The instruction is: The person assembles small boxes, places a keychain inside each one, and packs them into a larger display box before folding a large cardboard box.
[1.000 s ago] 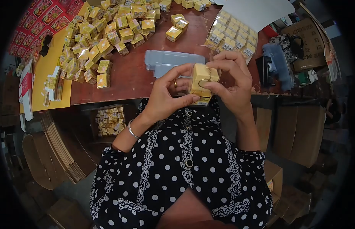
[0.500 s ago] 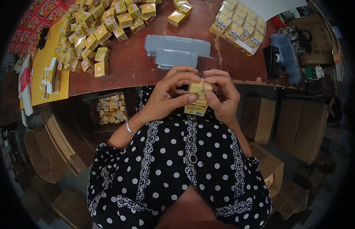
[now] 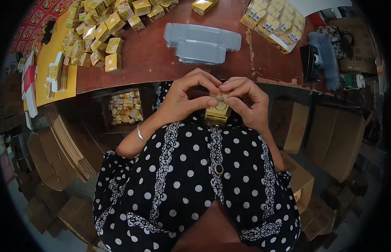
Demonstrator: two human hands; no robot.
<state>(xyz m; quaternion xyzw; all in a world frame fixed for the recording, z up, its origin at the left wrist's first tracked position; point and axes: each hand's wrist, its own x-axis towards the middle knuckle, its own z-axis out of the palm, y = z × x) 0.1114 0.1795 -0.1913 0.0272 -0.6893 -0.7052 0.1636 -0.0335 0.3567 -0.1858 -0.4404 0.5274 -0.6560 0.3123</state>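
Note:
A small yellow box (image 3: pixel 217 110) with dark print is held upright close to my chest, just off the table's front edge. My left hand (image 3: pixel 191 93) closes on its left side, thumb and fingers near its top. From the other side, my right hand (image 3: pixel 249 101) pinches at the top right of the same box. The fingertips of both hands almost meet above it and hide its upper end. Beyond my hands, a clear plastic tray (image 3: pixel 201 42) lies on the red-brown table (image 3: pixel 149 56).
Many yellow boxes (image 3: pixel 113 62) are heaped at the table's left, and a display carton (image 3: pixel 273 25) of them stands at the back right. A yellow sheet (image 3: pixel 42 80) bears folded card pieces. Below the table sits an open box of small packs (image 3: pixel 125 107); cardboard (image 3: pixel 63 143) stands beside it.
Both hands have drawn closer together over the top of the yellow box, covering more of it. The head view has shifted a little, so the table's things appear higher.

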